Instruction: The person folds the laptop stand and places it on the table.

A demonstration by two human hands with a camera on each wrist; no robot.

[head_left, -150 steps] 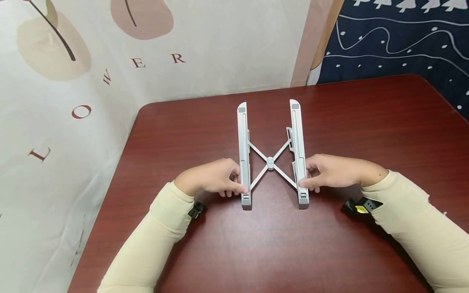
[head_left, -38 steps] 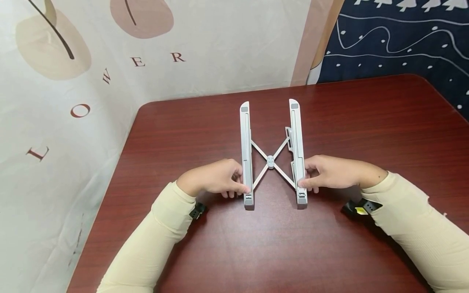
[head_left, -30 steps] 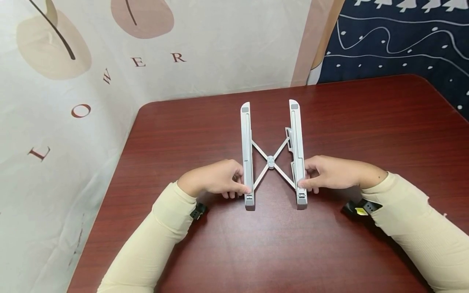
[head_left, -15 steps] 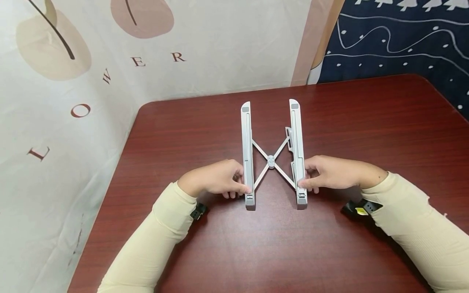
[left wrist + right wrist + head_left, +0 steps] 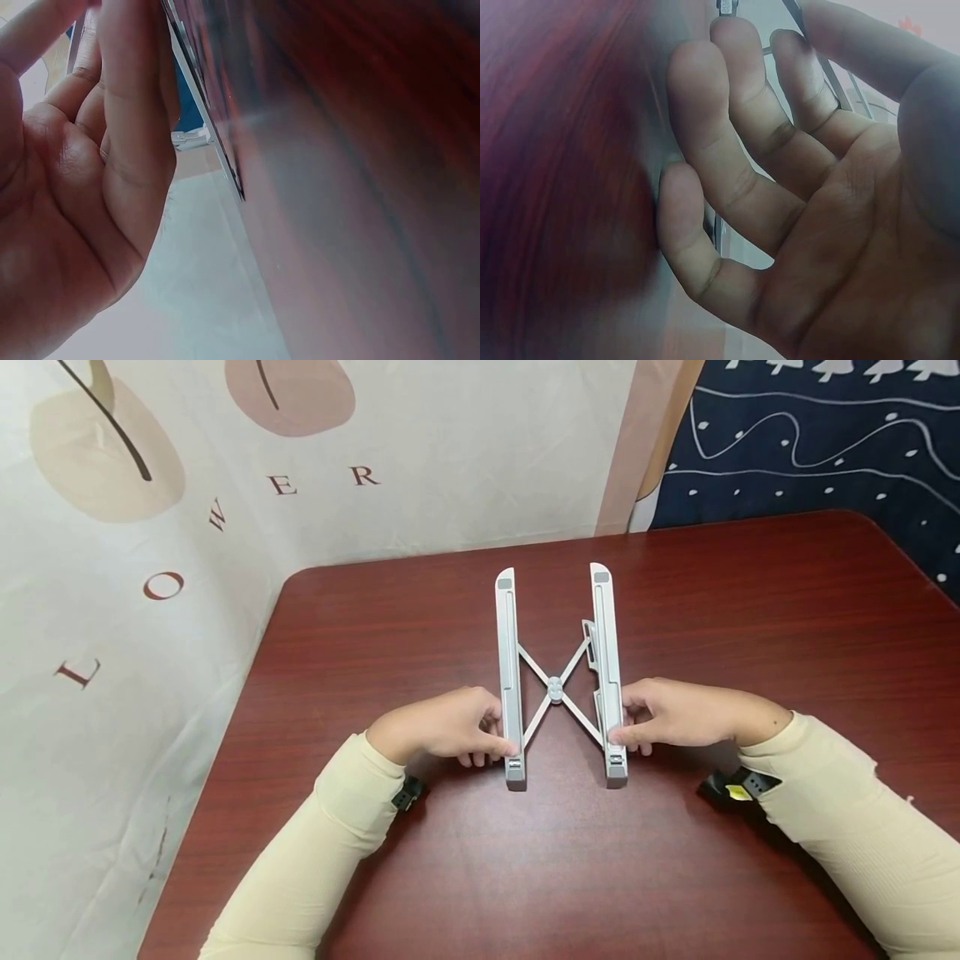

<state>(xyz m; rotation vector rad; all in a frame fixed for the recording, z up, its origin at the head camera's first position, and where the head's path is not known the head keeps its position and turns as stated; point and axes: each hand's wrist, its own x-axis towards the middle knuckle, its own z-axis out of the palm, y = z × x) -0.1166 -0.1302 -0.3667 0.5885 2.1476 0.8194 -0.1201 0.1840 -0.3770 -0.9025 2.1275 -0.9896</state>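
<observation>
The dark red wooden table (image 5: pixel 750 610) carries one item. A grey folding stand (image 5: pixel 557 681) lies flat near its centre.

stand (image 5: pixel 557 677): silver-grey rails and crossed struts, darker grey pads at the far ends
table (image 5: pixel 750 610): dark reddish-brown wood grain
sleeves (image 5: pixel 330 843): pale cream
left backdrop (image 5: pixel 187 485): off-white with beige-pink blobs, dark stems, brown letters
right backdrop (image 5: pixel 810 435): navy with white wavy lines, dots, tree shapes

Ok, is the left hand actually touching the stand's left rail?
Touching: head view shows the left hand with fingertips against the left rail of the stand.
</observation>
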